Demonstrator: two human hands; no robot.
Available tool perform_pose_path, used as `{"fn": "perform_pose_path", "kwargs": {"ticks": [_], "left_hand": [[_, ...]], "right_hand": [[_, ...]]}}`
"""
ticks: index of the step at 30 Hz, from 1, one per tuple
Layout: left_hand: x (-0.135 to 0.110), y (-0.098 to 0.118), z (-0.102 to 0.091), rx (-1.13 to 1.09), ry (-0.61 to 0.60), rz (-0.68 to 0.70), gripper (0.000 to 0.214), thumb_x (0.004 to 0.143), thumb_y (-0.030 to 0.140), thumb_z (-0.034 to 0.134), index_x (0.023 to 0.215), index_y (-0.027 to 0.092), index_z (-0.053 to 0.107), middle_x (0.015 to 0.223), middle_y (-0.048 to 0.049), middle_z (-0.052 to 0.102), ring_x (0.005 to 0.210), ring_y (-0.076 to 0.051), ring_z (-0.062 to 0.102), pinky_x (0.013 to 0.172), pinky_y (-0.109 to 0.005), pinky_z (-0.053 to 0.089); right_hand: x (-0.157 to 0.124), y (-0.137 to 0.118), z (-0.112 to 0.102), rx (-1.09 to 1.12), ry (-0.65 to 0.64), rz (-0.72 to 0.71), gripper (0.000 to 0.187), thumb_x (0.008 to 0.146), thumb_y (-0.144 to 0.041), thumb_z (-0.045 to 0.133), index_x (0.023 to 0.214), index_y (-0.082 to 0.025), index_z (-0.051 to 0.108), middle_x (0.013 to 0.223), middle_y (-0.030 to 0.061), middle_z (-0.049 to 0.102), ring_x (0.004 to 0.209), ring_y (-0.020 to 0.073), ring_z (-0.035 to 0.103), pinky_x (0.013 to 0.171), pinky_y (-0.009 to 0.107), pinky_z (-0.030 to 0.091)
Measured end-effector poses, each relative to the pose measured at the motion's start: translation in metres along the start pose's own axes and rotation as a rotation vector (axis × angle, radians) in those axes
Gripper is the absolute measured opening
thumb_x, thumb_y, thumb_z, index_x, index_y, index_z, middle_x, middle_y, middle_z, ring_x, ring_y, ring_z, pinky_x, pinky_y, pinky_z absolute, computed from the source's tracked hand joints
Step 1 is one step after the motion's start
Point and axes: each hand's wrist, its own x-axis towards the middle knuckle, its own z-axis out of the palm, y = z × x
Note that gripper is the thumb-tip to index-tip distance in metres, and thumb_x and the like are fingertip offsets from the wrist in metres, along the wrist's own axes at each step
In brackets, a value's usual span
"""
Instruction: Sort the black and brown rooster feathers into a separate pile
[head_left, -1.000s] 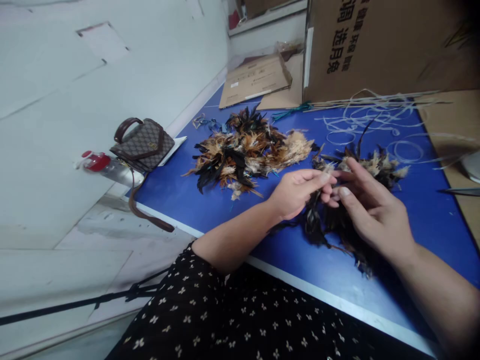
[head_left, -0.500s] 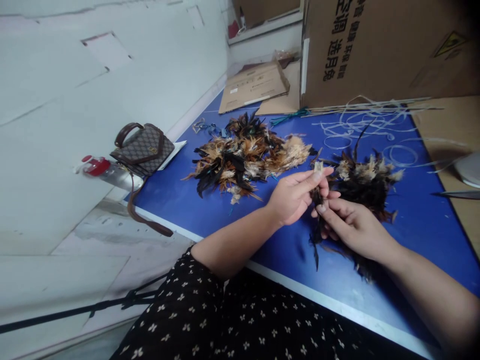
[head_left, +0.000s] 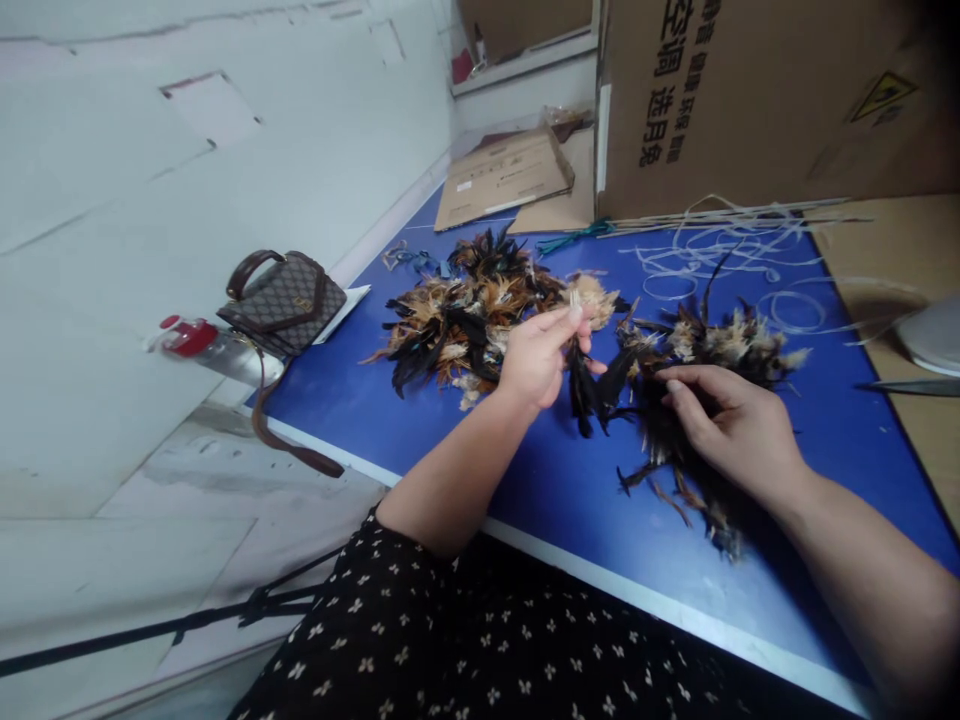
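Observation:
My left hand [head_left: 534, 358] pinches a small bunch of black feathers [head_left: 586, 392], its pale quill ends poking up past the thumb and the dark tips hanging down. To the right, my right hand [head_left: 739, 425] has thumb and forefinger together at the edge of a pile of dark feathers [head_left: 675, 440]; what lies between the fingertips is hidden among them. Black, cream and brown feathers make up this pile on the blue table [head_left: 559, 490]. A larger heap of brown, black and cream feathers [head_left: 480, 310] lies behind my left hand.
Loose white plastic strips [head_left: 712, 240] lie at the back right, near a large cardboard box [head_left: 750, 110]. A pointed metal blade [head_left: 911, 387] is at the right. On the left are a handbag [head_left: 289, 300] and a red-capped bottle [head_left: 191, 338]. Flat cardboard [head_left: 502, 180] lies behind.
My hands have come apart. The left has moved leftward with the feather bunch, while the right has shifted slightly to the dark pile.

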Motion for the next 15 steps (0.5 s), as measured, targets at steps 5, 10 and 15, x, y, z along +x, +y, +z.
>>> {"fn": "perform_pose_path", "kwargs": {"ticks": [5, 10, 15], "left_hand": [[0.011, -0.023, -0.015, 0.55, -0.134, -0.102, 0.021, 0.096, 0.033, 0.081, 0.086, 0.015, 0.081, 0.07, -0.0006, 0.063, 0.055, -0.011, 0.056, 0.057, -0.027, 0.054], [0.004, -0.054, -0.01, 0.99, -0.304, 0.257, 0.026, 0.089, 0.013, 0.076, 0.065, 0.021, 0.073, 0.086, -0.0083, 0.069, 0.101, -0.025, 0.07, 0.107, -0.039, 0.057], [-0.002, -0.067, -0.006, 1.292, -0.401, 0.339, 0.029, 0.092, 0.01, 0.063, 0.065, 0.02, 0.065, 0.092, -0.012, 0.066, 0.094, -0.026, 0.065, 0.105, -0.042, 0.057]], "right_hand": [[0.001, 0.006, 0.008, -0.114, -0.024, -0.2, 0.023, 0.112, -0.034, 0.061, 0.117, -0.023, 0.08, 0.115, 0.0094, 0.082, 0.104, 0.0287, 0.08, 0.1, 0.046, 0.066], [0.001, 0.007, 0.009, -0.138, -0.015, -0.215, 0.021, 0.112, -0.032, 0.062, 0.116, -0.022, 0.08, 0.115, 0.0095, 0.081, 0.103, 0.028, 0.08, 0.099, 0.045, 0.066], [0.0, 0.008, 0.008, -0.117, -0.015, -0.194, 0.022, 0.112, -0.033, 0.062, 0.114, -0.023, 0.081, 0.115, 0.0092, 0.081, 0.104, 0.0282, 0.08, 0.101, 0.046, 0.066]]}}
